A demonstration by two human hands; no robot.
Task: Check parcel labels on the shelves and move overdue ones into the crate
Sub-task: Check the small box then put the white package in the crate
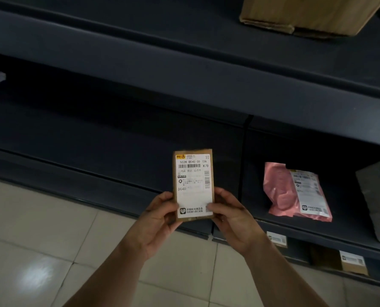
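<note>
A small brown cardboard parcel (193,173) with a white shipping label facing me is held upright in front of the dark shelves. My left hand (156,218) grips its lower left edge, thumb on the front. My right hand (230,214) grips the lower right edge, thumb pressed on the label. A pink plastic mailer (280,191) with a white label lies flat on the lower shelf to the right. No crate is in view.
Dark metal shelves (140,69) run across the view. A large cardboard box (306,14) sits on the upper shelf at top right. A grey bag (377,200) lies at the far right. Two small labelled boxes (353,264) stand on the bottom shelf. Tiled floor (40,240) lies below.
</note>
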